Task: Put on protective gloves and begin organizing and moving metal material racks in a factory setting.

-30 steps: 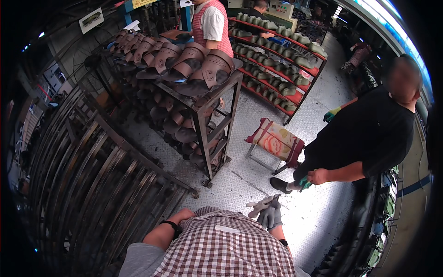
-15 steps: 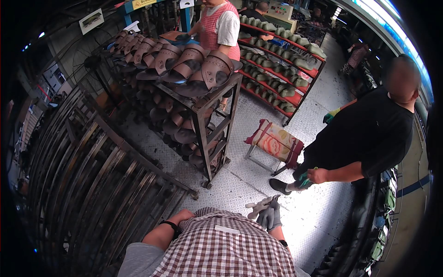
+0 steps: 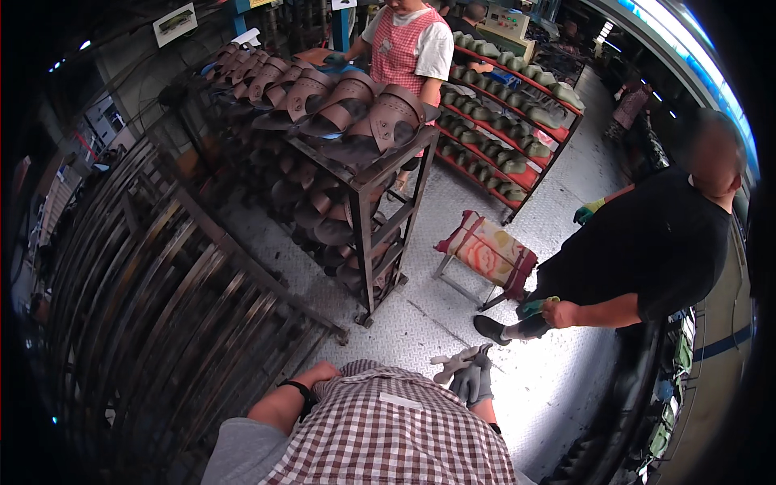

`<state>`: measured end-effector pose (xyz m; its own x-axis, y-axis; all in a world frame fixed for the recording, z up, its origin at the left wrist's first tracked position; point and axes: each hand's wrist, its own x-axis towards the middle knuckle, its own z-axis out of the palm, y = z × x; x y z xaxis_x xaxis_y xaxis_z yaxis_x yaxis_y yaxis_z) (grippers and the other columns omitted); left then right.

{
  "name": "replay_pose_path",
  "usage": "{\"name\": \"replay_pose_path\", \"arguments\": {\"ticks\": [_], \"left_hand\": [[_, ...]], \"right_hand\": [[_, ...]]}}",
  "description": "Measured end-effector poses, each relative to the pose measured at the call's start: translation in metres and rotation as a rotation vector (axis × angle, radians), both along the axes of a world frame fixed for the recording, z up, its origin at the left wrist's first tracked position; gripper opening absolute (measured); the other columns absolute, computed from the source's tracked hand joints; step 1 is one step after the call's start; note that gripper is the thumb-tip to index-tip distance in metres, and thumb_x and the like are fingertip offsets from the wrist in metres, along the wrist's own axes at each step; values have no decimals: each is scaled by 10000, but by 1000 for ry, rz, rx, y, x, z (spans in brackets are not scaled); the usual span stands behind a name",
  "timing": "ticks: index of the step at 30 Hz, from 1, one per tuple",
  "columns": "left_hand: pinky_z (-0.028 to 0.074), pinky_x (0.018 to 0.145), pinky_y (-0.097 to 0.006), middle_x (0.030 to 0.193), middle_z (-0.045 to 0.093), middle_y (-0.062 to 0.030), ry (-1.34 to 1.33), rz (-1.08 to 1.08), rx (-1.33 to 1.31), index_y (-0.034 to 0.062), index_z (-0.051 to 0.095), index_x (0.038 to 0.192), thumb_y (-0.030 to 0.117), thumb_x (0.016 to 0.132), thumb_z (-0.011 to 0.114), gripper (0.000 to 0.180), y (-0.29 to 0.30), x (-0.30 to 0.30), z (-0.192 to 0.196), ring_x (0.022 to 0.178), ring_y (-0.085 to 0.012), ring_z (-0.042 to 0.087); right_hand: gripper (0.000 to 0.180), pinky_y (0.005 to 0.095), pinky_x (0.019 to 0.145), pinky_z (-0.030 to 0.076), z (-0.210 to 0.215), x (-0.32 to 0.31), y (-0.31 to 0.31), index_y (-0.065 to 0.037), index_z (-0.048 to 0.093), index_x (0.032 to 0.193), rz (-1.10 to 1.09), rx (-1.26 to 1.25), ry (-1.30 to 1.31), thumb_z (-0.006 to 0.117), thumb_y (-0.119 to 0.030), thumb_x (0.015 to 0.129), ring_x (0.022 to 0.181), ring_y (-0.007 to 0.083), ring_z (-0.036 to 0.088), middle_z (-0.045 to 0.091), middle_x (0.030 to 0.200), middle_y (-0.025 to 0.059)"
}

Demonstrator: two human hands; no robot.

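My left hand (image 3: 325,371) is bare and rests against the side of my checked apron (image 3: 388,428), a black band around its wrist. Its fingers are tucked out of sight by the cloth. At the apron's right edge, my right hand (image 3: 472,381) wears a dark grey work glove. A lighter grey glove (image 3: 447,368) sticks out to the left from its closed fingers, loose and limp.
A metal rack (image 3: 364,242) of brown sandal uppers stands ahead, with curved metal bars (image 3: 162,291) to its left. A cushioned stool (image 3: 489,255) stands near a co-worker in black (image 3: 638,242). Behind are a shelf cart (image 3: 517,121) of green shoe lasts and another person (image 3: 408,48).
My view has turned slightly, so the rack, stool and people sit a little farther right and lower. Both my hands keep nearly the same place and pose.
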<state>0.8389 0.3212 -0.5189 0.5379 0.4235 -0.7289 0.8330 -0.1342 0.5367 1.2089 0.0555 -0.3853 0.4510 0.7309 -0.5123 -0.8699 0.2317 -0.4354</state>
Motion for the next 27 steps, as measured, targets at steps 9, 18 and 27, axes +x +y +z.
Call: {"name": "replay_pose_path", "arguments": {"ticks": [9,18,27], "left_hand": [[498,848,-389,994,691,-147,-43,-165,75,81,708,995,485,768,625,470,2,-4,-9,925,-342,645],[506,754,-373,895,672,-127,-347,315,194,65,654,995,203,731,741,311,15,17,42,864,-255,646],[407,1005,-394,1268,533,-206,-1060,544,995,-16,415,1321,167,806,700,617,123,198,329,1188,-334,525]], "right_hand": [[338,361,718,502,-3,2,-3,-165,565,1088,27,39,47,521,-454,919,883,256,584,609,992,114],[330,366,726,504,1,0,-2,-161,566,1086,82,83,110,521,-444,922,886,259,585,609,993,115],[322,370,734,506,-18,11,-17,-157,568,1084,41,182,174,521,-433,925,889,262,587,610,995,116]]}}
